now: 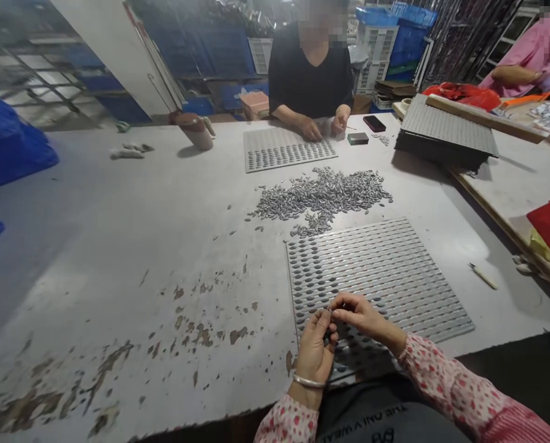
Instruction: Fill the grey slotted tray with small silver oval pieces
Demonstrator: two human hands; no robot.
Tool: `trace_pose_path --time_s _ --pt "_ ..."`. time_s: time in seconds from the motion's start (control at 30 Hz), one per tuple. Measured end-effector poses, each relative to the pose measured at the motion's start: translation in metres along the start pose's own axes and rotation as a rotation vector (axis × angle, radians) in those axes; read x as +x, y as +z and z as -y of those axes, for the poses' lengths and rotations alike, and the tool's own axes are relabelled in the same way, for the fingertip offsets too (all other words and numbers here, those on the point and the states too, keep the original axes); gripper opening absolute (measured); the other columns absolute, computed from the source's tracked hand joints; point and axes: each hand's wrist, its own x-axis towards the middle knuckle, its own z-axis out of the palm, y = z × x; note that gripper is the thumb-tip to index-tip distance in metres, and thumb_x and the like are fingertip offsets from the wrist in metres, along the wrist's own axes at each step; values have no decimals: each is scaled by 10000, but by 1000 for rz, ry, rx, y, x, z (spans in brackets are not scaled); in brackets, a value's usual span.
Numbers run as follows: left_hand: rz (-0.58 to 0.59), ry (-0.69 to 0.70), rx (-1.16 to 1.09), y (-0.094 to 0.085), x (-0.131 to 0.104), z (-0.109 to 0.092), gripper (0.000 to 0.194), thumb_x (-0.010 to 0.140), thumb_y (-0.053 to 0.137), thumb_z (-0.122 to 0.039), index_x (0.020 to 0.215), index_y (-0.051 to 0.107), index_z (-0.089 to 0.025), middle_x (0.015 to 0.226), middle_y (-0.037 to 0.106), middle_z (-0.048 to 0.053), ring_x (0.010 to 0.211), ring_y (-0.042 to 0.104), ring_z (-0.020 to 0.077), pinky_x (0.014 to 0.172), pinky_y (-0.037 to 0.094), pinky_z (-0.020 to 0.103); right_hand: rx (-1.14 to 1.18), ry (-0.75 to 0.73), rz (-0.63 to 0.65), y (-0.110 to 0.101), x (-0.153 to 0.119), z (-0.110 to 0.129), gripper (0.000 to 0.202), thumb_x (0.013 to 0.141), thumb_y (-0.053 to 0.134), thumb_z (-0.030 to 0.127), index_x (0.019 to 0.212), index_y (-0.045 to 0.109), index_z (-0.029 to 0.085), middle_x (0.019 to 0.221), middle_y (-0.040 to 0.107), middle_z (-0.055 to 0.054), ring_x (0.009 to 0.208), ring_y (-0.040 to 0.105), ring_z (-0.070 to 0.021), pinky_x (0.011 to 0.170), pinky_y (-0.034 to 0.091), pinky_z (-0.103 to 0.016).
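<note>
A ridged grey board lies on the table in front of me, with rows of small dark oval pieces on its left and lower part. Over its lower left, my left hand is closed with its fingers curled round small pieces that barely show. My right hand pinches at the left fingertips; what lies between its thumb and finger is too small to make out. Just beyond the board is a heap of small grey oval pieces.
Across the white table, a person in black works at another board. A brown cup, phone, small box and stacked boards stand farther back. A pen-like tool lies right.
</note>
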Motion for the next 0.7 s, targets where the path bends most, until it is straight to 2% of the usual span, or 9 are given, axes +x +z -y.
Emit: trace_pose_path --time_s 0.1,0.2,0.3,0.37,0.43,0.53,0.7 --pt "0 -24 7 -2 -7 4 217 630 760 -219 761 608 -138 624 565 -30 477 487 31 383 372 110 153 59 41 5 -8 -2 276 778 615 425 844 593 158 755 593 -13 694 545 -124 639 438 -245" --pt "-23 -15 -29 1 -12 4 125 735 666 -197 830 622 -130 739 633 29 569 574 71 463 457 142 134 35 17 -4 2 -4 265 795 586 432 820 561 169 763 598 -17 697 545 -126 646 443 -249" --pt "-25 -37 -50 4 -16 -1 169 815 546 -144 967 612 -114 969 655 128 752 637 131 607 528 209 -92 -18 -109 -26 29 -6 217 835 524 387 809 567 176 756 602 -18 702 538 -129 657 432 -250" --pt "-72 -65 -45 6 -18 -5 148 827 519 -131 947 603 -113 964 657 139 705 632 119 569 523 200 -300 -32 -174 -41 49 -8 165 840 506 313 815 586 172 743 603 -13 684 529 -126 651 416 -246" --pt "-136 -89 -45 9 -20 -7 84 827 519 -133 865 592 -116 885 664 118 597 600 88 482 487 168 -504 -57 -175 -50 66 -10 121 821 512 239 816 610 168 758 614 -13 697 530 -126 667 401 -244" --pt "-158 -125 -43 10 -22 -7 44 816 538 -122 813 582 -118 823 653 87 550 572 71 435 455 148 -743 -73 -97 -53 79 -13 108 798 532 189 820 637 171 798 636 -20 754 543 -136 702 382 -243" --pt "-61 -97 -19 5 -21 -2 57 792 585 -137 833 620 -121 850 621 57 637 592 87 509 501 179 -987 -36 -80 -45 81 -14 128 817 520 213 817 640 169 809 630 -48 796 529 -160 709 365 -251"
